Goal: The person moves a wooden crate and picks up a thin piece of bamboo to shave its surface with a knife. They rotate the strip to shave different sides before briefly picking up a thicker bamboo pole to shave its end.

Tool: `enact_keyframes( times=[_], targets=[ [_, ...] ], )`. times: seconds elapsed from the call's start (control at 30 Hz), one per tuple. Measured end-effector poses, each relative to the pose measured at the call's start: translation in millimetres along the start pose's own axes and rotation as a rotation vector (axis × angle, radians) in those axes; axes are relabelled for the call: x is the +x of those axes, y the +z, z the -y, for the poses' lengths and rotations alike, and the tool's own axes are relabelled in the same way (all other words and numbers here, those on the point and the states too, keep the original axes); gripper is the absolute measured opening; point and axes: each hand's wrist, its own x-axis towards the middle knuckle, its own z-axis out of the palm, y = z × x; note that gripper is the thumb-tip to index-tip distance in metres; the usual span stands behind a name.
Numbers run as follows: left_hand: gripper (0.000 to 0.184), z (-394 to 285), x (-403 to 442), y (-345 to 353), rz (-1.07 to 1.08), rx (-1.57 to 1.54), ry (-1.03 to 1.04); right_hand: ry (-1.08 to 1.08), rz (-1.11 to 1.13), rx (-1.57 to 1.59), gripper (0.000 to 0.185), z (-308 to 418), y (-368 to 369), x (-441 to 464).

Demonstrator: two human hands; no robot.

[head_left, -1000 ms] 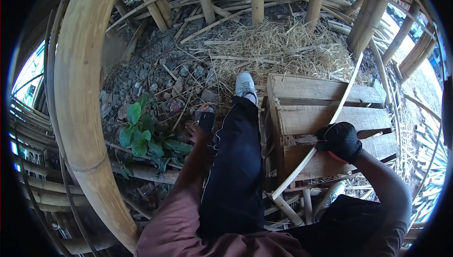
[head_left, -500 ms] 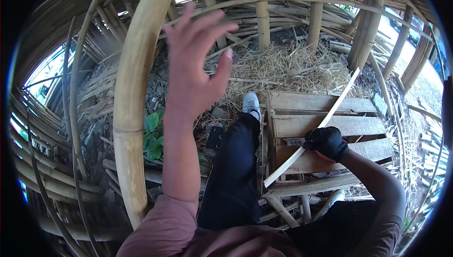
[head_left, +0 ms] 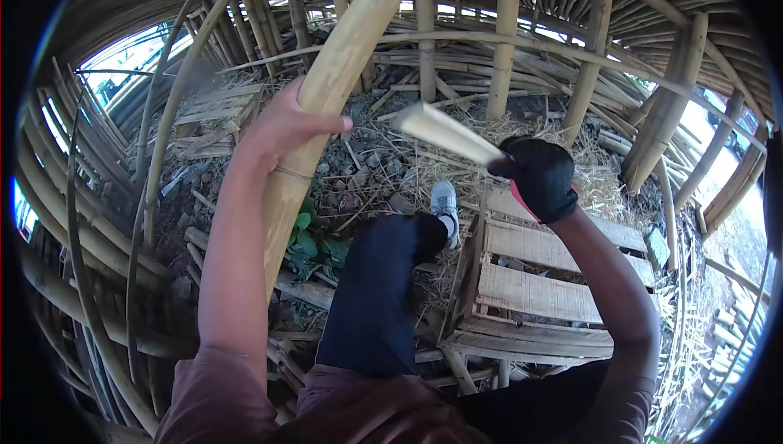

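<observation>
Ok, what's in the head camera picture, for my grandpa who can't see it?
A person's bare left hand grips a thick bamboo pole while the black-gloved right hand holds a blurred pale strip. Below are a wooden crate and a leafy plant.

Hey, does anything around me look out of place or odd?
The hands don't match: the right hand, holding a bamboo strip, wears a black glove, while the left hand, around the bamboo pole, is bare. Loose straw also litters the ground beyond the slatted wooden crate, looking untidy.
</observation>
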Motion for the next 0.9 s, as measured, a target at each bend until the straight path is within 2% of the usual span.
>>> enact_keyframes(
  times=[0.07, 0.1, 0.2, 0.27, 0.37, 0.43, 0.5, 0.57, 0.63, 0.77, 0.87, 0.9],
  targets=[
    [0.077, 3.4, -0.1, -0.9, 0.019, 0.199, -0.045, -0.012, -0.093, 0.014, 0.024, 10.9, 8.6, 32.7],
    [0.068, 7.6, -2.4, 0.4, -0.025, 0.137, -0.012, -0.002, -0.062, 0.049, 0.026, 11.6, 14.4, 45.0],
    [0.067, 7.3, -9.0, 1.8, -0.098, 0.178, 0.081, 0.004, -0.099, 0.082, 0.030, 15.7, 38.1, 61.8],
    [0.067, 5.5, -6.7, -3.4, -0.007, 0.213, 0.052, -0.038, -0.041, 0.100, 0.031, 13.5, 50.5, 68.8],
    [0.064, 9.0, -13.8, -0.8, 0.029, 0.121, 0.061, -0.054, -0.090, 0.211, 0.030, 6.1, 60.3, 79.0],
    [0.061, 9.0, -12.3, 0.5, -0.033, 0.161, 0.109, -0.128, -0.198, 0.317, 0.029, -6.4, 66.7, 88.2],
    [0.060, 8.0, -14.3, 2.7, -0.044, 0.185, 0.123, -0.113, -0.171, 0.301, 0.029, -13.1, 65.7, 92.6],
    [0.059, 9.7, -17.5, 1.1, -0.069, 0.200, 0.132, -0.123, -0.163, 0.301, 0.028, -13.4, 66.7, 90.5],
    [0.062, 12.4, -15.7, -4.4, -0.015, 0.262, -0.044, -0.102, -0.159, 0.317, 0.029, -15.2, 70.2, 82.3],
    [0.058, 18.7, -14.5, -4.1, -0.042, 0.199, 0.004, -0.028, -0.190, 0.349, 0.030, -7.4, 67.3, 57.9],
    [0.058, 2.7, -17.8, 1.0, -0.018, 0.193, -0.093, 0.016, -0.235, 0.319, 0.030, 1.7, 55.1, 40.4],
    [0.060, 7.0, -15.9, -1.1, -0.002, 0.188, -0.049, 0.017, -0.261, 0.314, 0.031, 1.2, 48.1, 35.5]
  ],
)
